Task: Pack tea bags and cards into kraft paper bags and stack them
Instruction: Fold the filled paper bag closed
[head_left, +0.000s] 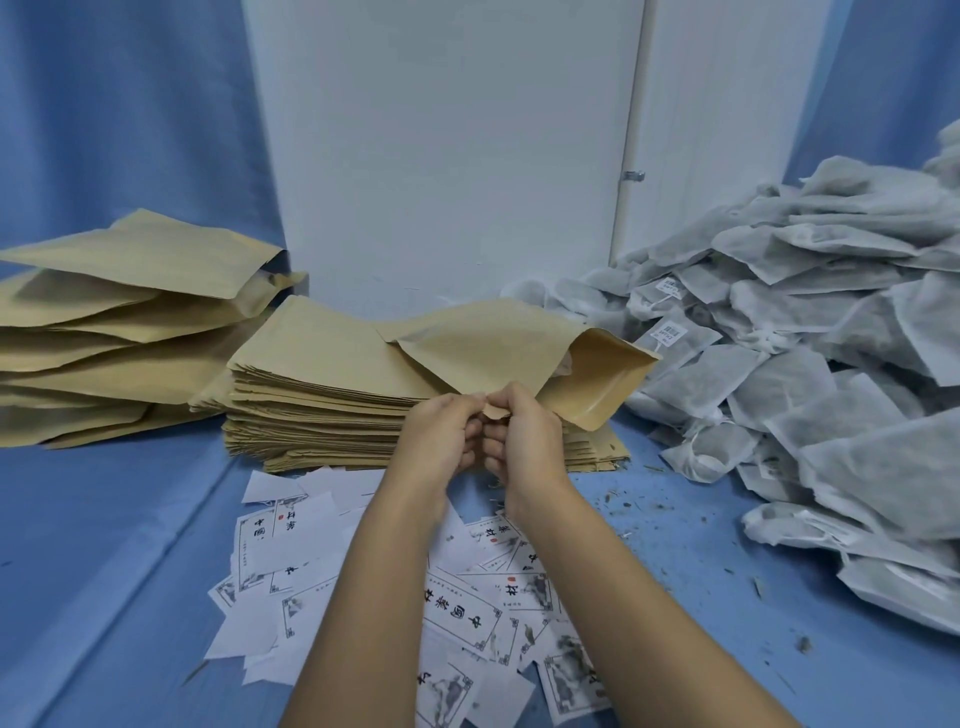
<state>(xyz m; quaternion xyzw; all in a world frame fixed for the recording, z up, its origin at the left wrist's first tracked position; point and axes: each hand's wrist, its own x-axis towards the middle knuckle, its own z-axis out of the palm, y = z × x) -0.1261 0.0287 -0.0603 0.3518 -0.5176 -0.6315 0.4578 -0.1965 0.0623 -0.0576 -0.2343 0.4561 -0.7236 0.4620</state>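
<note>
My left hand (441, 434) and my right hand (519, 431) meet in the middle, both pinching the near corner of one kraft paper bag (498, 343). That bag lies tilted on top of a flat stack of empty kraft bags (322, 395), with its open mouth facing right. A pale tea bag shows just inside the mouth. White printed cards (462, 608) are scattered under my forearms. A big heap of grey-white tea bags (810, 332) fills the right side. Puffed-up kraft bags (119, 332) are piled at the left.
Everything sits on a blue cloth (114, 545). A white board (441, 156) stands upright behind the stacks. Loose tea crumbs (691, 525) speckle the cloth between the cards and the tea bag heap.
</note>
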